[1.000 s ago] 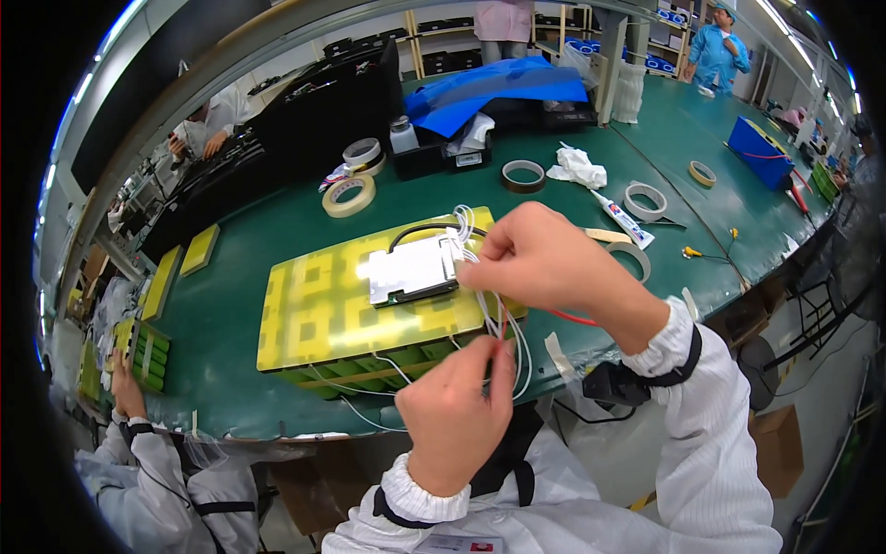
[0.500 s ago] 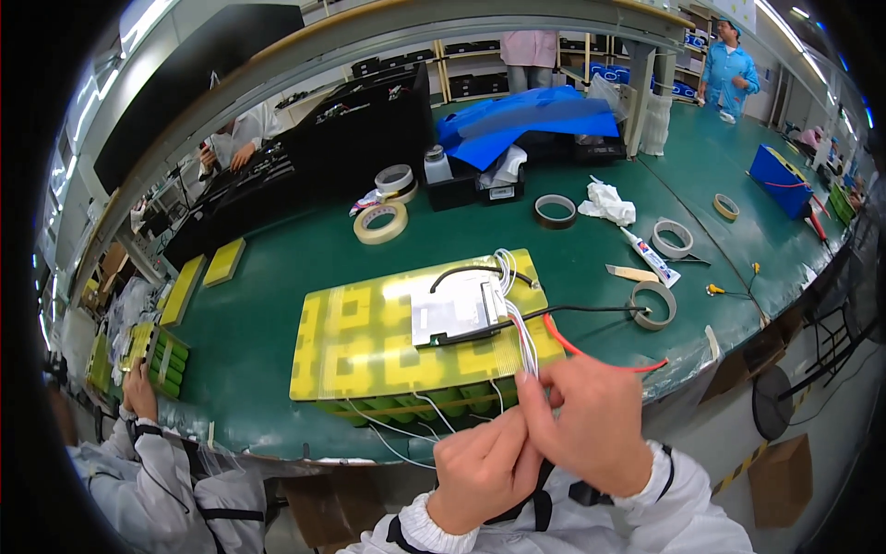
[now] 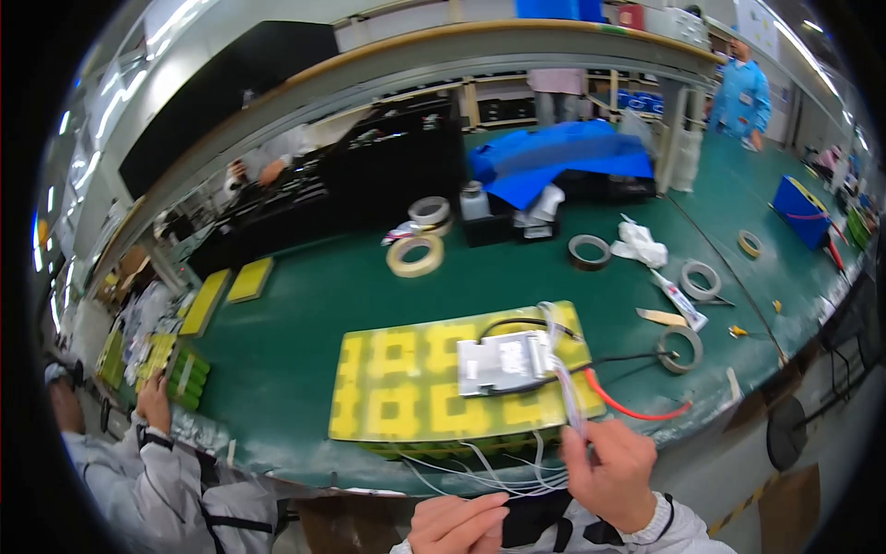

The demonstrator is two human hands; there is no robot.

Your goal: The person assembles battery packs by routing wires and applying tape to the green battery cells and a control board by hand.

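Note:
A battery pack [image 3: 406, 388] with a yellow top and green cells lies near the bench's front edge. On it sits a silver circuit module [image 3: 504, 363] with black cables and a bundle of white wires [image 3: 565, 388]. My right hand [image 3: 614, 471] pinches this bundle just off the pack's near right corner. Thin white wires [image 3: 461, 477] from the pack's front side run toward that hand. Lower and to the left, my left hand [image 3: 457, 524] has its fingers together and bent toward the thumb; what they hold, if anything, is hard to make out. A red cable [image 3: 637, 412] sticks out to the right.
Tape rolls [image 3: 415, 256], a glue tube [image 3: 678, 300], a cutter [image 3: 662, 317] and crumpled tissue [image 3: 640, 243] lie on the green bench [image 3: 295, 314]. A blue sheet [image 3: 554, 157] covers boxes behind. At left, a co-worker's hand [image 3: 153, 402] touches another pack.
My hands have come apart: the left has moved down and away from the right, which stays on the bundle. The whole view has shifted, so the bench things appear lower and further right.

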